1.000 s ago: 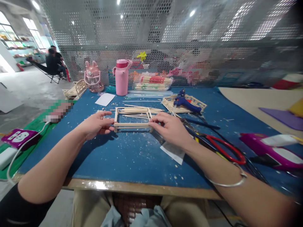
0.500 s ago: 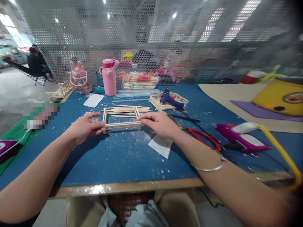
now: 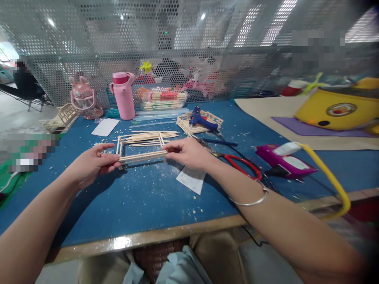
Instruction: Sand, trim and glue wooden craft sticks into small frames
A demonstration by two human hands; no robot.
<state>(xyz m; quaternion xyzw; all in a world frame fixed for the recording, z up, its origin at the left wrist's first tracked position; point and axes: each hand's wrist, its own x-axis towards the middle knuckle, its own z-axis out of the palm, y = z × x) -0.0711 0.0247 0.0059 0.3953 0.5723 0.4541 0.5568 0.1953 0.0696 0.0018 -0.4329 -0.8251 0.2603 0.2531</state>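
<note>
Between my hands is a small frame of thin wooden sticks (image 3: 142, 157), with short uprights at its ends. My left hand (image 3: 94, 162) pinches its left front corner between thumb and fingers, the other fingers loosely spread. At the opposite end, my right hand (image 3: 186, 153) has thumb and fingertips closed on the right front corner. Loose wooden sticks (image 3: 145, 136) lie just behind the frame. A piece of white paper (image 3: 192, 180) rests on the blue table (image 3: 142, 209) below my right hand.
A blue glue gun (image 3: 203, 120) lies on a wooden stick lattice (image 3: 183, 120). Red-handled pliers (image 3: 245, 167) and a purple device (image 3: 286, 161) with a yellow strip are on the right. Behind stand a pink bottle (image 3: 123, 98) and a clear jug (image 3: 87, 102). A yellow bag (image 3: 325, 108) sits far right.
My head view has turned slightly to the right, so the scene sits further left. Both hands keep hold of the stick frame, which looks nearly unmoved on the table.
</note>
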